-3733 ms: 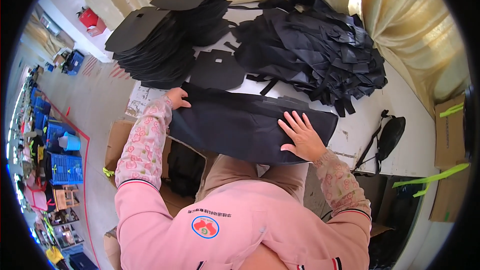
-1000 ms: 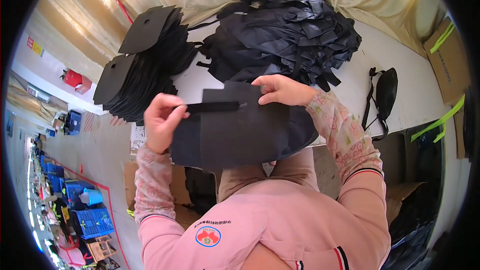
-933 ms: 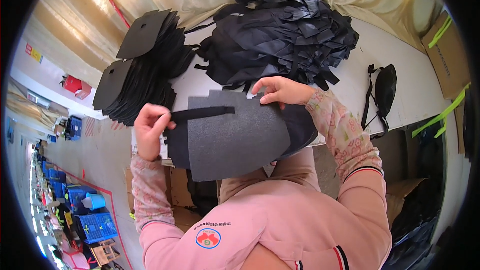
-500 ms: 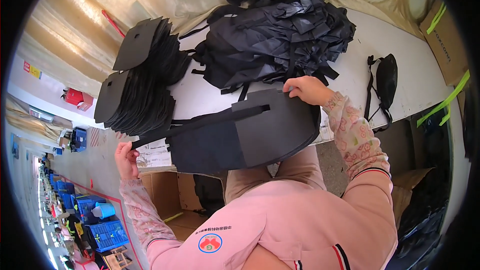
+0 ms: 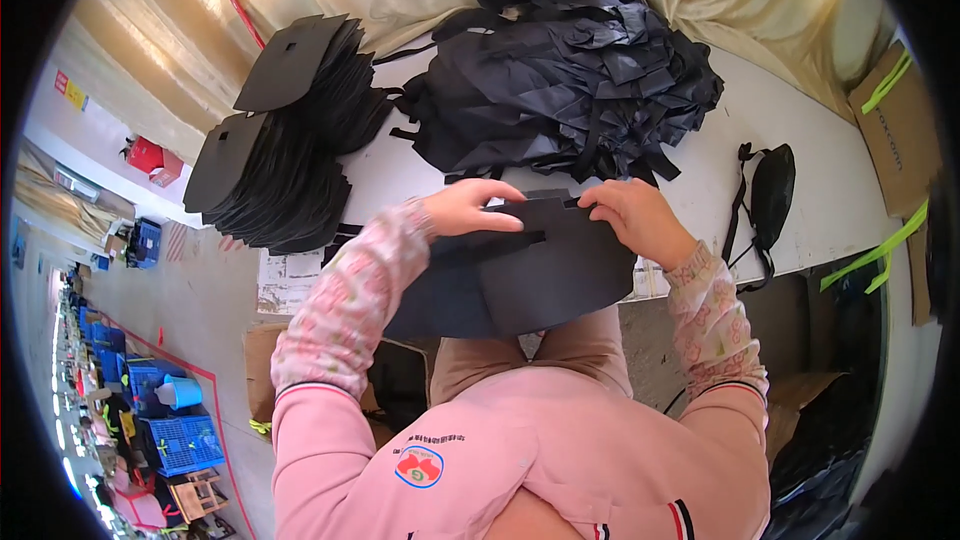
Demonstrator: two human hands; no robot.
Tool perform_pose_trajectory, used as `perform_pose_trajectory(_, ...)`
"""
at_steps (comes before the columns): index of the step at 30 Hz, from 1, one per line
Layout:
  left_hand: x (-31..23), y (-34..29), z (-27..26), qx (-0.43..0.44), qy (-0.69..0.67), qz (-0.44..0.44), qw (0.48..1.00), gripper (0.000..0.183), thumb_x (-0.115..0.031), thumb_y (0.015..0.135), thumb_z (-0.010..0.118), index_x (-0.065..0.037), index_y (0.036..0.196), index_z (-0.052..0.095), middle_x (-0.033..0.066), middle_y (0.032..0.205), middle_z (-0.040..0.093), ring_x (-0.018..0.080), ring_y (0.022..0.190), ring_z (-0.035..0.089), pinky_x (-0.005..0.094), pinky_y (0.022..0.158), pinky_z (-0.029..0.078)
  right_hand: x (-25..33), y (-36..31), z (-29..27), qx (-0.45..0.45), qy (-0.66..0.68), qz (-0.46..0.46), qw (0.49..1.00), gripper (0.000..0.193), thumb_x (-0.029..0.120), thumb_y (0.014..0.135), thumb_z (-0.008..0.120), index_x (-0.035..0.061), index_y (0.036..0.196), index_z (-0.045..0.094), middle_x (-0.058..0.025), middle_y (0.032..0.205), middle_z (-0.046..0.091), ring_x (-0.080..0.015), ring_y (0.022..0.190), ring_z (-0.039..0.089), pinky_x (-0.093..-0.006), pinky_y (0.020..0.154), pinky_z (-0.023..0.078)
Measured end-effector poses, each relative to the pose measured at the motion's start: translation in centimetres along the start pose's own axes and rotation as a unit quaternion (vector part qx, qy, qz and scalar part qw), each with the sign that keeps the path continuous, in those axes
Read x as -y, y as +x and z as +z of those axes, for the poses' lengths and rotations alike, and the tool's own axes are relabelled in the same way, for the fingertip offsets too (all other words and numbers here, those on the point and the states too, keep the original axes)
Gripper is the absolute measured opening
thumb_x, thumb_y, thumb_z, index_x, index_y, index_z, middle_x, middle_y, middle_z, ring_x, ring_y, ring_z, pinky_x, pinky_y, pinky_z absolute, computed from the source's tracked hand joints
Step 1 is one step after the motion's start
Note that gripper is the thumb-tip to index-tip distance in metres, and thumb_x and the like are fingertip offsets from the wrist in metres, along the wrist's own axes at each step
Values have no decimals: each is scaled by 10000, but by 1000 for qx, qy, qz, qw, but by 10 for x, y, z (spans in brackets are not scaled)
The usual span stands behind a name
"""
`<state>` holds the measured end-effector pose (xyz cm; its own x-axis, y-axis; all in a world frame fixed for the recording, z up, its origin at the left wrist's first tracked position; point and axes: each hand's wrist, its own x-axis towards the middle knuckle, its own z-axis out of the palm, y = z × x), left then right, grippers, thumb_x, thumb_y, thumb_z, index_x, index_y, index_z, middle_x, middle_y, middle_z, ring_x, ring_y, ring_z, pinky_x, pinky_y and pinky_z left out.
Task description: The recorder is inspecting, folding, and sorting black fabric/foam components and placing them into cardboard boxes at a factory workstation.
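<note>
A black piece (image 5: 550,275), with a stiff grey-black sheet rounded at its right end and darker fabric on its left, lies over the table's near edge and above my lap. The sheet has a small dark slot near its far edge. My right hand (image 5: 640,223) pinches the far edge of this piece near a short dark tab. Over the same edge, further left, my left hand (image 5: 472,208) has its thumb and fingers apart, holding nothing I can see. A dark strap under the left hand is partly hidden by that hand and forearm.
Stacked black sheets with slots (image 5: 270,170) stand at the table's left. A heap of black fabric pieces (image 5: 560,80) lies at the back. A small black pouch with a strap (image 5: 772,190) is at the right, near a cardboard box (image 5: 895,135). Curtains hang behind the white table (image 5: 820,155).
My left hand has let go of the strap's end and moved right and up to the sheet's far edge. My right hand stays at that edge, slightly lower.
</note>
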<state>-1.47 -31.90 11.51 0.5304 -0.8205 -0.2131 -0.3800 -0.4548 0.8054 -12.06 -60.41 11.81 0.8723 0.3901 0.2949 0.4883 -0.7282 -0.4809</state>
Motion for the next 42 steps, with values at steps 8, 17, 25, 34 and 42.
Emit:
perform_pose_trajectory(8,14,44,29,134,-178,-69,972,409,-77,819,738,13,1197,611,32,1008,687,120,928,610,280,873,481,37,-1,25,-24,-229,-26,973,520,322,728,777,122,1160,566,-26,876,618,-224,848,631,-471,970,390)
perform_pose_trajectory(17,10,38,34,118,-236,-118,957,497,-49,820,730,1,1278,541,21,1115,645,103,1013,568,267,935,439,36,1,38,-16,-233,10,972,694,308,679,806,91,1271,515,-48,847,595,-226,814,618,-417,850,394)
perform_pose_trajectory(25,8,35,32,117,-261,-94,954,541,-39,814,726,-8,1312,515,11,1137,625,100,1056,545,264,976,406,44,1,38,-30,-245,24,969,677,309,665,806,119,1250,525,-37,847,602,-227,800,592,-387,781,358)
perform_pose_trajectory(34,0,34,42,-183,190,98,960,493,-223,794,758,-64,1214,554,175,1241,578,319,1215,534,410,1017,426,31,5,41,-19,-221,67,973,638,274,691,802,110,1245,531,-49,885,595,-229,861,605,-403,800,378)
perform_pose_trajectory(42,-18,-57,157,-28,322,80,943,981,-389,702,808,-184,1512,293,167,1586,187,349,1483,139,682,1117,114,-94,-36,62,-219,-36,192,956,461,324,809,742,95,1180,591,-78,955,617,-257,877,594,-385,795,479)
